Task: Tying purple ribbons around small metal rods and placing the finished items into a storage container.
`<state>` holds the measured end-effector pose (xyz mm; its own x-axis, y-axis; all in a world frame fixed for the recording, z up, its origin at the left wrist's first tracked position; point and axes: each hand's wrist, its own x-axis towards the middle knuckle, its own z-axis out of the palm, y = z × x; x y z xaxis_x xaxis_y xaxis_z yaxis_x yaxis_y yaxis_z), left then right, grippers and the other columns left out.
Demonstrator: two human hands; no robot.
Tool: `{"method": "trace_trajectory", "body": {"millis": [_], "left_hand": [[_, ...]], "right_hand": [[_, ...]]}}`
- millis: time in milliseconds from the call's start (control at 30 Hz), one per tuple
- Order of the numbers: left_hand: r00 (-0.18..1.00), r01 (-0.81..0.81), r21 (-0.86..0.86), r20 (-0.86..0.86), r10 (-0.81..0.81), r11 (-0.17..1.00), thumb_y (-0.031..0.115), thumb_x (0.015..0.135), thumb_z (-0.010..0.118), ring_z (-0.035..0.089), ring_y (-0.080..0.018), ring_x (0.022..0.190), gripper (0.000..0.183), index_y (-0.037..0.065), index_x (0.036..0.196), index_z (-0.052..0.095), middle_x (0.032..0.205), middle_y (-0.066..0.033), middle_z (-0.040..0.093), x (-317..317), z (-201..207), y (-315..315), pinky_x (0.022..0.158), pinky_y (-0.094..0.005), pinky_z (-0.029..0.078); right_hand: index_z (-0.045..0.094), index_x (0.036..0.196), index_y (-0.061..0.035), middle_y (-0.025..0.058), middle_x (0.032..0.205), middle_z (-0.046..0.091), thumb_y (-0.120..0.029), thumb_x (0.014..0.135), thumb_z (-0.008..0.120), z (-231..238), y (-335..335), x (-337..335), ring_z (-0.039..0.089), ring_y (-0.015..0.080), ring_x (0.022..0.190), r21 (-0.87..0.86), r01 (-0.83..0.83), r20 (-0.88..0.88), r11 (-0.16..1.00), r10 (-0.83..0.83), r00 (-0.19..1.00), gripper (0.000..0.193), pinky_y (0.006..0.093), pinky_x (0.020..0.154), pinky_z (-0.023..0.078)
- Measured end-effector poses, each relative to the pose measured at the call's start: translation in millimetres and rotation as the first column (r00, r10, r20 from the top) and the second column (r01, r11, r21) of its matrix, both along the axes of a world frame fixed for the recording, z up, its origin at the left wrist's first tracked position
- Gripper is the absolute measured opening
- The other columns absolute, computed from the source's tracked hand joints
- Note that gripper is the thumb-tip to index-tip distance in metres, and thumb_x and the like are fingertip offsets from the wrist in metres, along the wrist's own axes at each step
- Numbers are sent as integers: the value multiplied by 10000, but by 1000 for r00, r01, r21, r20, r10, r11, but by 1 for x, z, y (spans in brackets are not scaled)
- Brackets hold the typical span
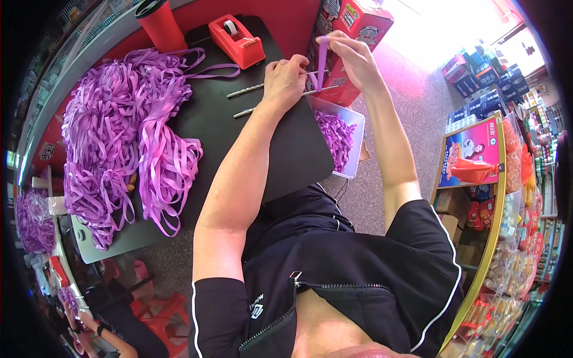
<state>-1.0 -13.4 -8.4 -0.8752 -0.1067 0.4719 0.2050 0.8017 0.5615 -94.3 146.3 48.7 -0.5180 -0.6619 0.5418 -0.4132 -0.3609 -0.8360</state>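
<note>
In the right grip (356, 58): purple ribbon (322, 64).

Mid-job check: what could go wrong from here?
The flat purple ribbon pinched in the right hand could slip from its grip or catch on the thin silver metal rods beside it.
The tangled purple ribbon heap might snag: one loose strand lies close beside the red plastic tape dispenser, which could get dragged.
</note>
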Motion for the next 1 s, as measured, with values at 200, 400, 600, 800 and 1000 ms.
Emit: {"method": "trace_trajectory", "body": {"millis": [200,400,600,800,1000], "left_hand": [[996,-43,36,74,40,998,166,825,590,588,-221,1044,354,46,1134,467,913,-63,705,-2,0,1,1004,-400,307],[997,-52,22,65,50,998,177,833,589,592,-203,1032,310,45,1078,451,900,-55,703,2,-2,-3,996,-394,309],[997,-31,5,75,31,999,170,841,603,585,-200,1033,301,53,1075,455,913,-54,701,-3,1,2,990,-386,315],[996,-39,8,76,38,999,164,842,605,585,-210,1026,289,61,1075,469,922,-54,699,0,0,0,977,-391,329],[997,-43,-12,63,44,999,152,835,607,585,-191,1034,157,108,984,580,918,-30,693,2,-1,1,957,-386,349]], "right_hand": [[657,1104,7,9,1049,621,-198,959,537,-42,-29,-60,562,81,979,193,-76,231,978,30,972,278,229,894,420],[667,1087,-23,25,1045,649,-252,950,546,-78,-38,-64,590,96,961,278,-156,417,948,27,908,293,260,852,460],[673,1075,-11,44,1085,620,-252,923,581,-115,-25,-72,586,117,993,314,-180,364,932,57,930,299,254,880,445],[660,1102,-20,19,1007,644,-255,908,587,-139,16,-25,569,100,954,595,-80,315,800,-140,939,313,254,865,433],[619,1147,10,33,1055,642,-290,966,524,-90,43,61,580,98,970,465,-20,368,885,-173,914,364,229,895,440]]}}
